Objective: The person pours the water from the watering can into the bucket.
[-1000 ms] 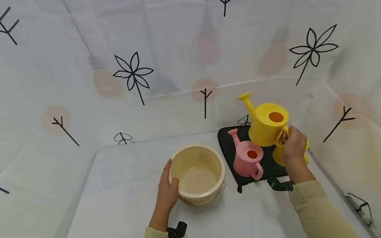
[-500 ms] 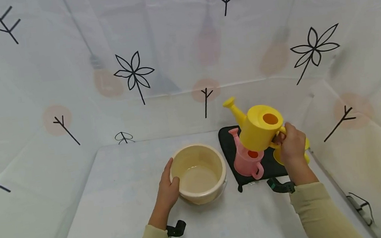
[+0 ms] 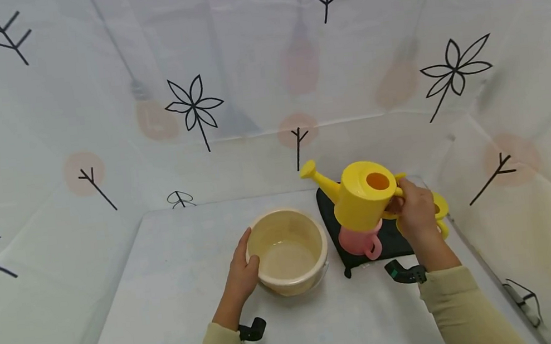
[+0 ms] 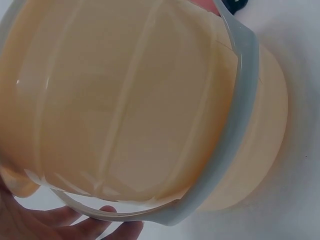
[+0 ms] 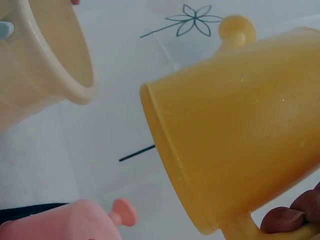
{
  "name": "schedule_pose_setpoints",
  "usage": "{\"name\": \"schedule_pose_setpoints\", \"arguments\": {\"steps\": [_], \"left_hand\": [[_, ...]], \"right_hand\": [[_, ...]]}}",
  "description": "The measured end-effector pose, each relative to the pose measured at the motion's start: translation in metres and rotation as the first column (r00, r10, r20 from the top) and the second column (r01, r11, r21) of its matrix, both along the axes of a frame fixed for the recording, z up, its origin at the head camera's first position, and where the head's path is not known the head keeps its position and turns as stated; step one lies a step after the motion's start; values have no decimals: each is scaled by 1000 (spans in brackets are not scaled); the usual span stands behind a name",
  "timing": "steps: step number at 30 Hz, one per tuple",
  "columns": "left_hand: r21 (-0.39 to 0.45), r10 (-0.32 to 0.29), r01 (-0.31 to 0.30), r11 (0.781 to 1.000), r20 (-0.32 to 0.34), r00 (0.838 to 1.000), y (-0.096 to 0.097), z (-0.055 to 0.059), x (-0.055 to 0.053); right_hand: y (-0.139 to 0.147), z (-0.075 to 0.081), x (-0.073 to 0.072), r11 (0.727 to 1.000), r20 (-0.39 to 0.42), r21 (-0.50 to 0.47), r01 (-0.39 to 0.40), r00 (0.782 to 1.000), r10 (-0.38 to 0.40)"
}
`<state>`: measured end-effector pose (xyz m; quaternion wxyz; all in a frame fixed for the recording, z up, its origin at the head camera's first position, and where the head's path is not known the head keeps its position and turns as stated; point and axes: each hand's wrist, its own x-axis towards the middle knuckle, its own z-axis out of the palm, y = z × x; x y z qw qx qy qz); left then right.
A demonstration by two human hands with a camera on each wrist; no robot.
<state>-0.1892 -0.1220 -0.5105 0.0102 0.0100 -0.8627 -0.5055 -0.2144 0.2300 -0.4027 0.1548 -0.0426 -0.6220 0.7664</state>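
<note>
- Clearly gripping the loop handle of a yellow watering can with the right hand, fingers curled round.
- Holding the cream bucket at its near-left side with the left hand, thumb at the rim.
- Raised beside the bucket and apart from it, spout toward it, partly hiding the pink watering can on the black mat in the head view.
- Probably light, stiff moulded plastic, unlikely to break; perhaps slippery, judging by droplet-like specks on the wall in the right wrist view.
- Impossible to tell the contents; likely heavier and less steady if filled.
- Best held by the loop handle, not the slim spout.
- For the bucket, better steadied by rim or wall than by the grey bail, likely loose on its pivots.
</note>
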Motion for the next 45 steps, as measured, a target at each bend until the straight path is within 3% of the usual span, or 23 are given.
{"name": "schedule_pose_setpoints", "arguments": {"steps": [10, 19, 34, 45], "left_hand": [[2, 2, -2, 1000, -19, 1000, -1, 1, -1], [11, 10, -10, 1000, 1, 1000, 0, 0, -2], [13, 19, -19, 1000, 28, 999, 0, -2, -1], [19, 8, -9, 1000, 28, 1000, 0, -2, -1]], "right_hand": [[-7, 7, 4, 979, 35, 187, -79, 997, 73], [-11, 5, 3, 897, 102, 421, -132, 990, 98], [-16, 6, 3, 809, 145, 542, -228, 974, 177], [-18, 12, 3, 734, 199, 631, -250, 967, 158]]}}
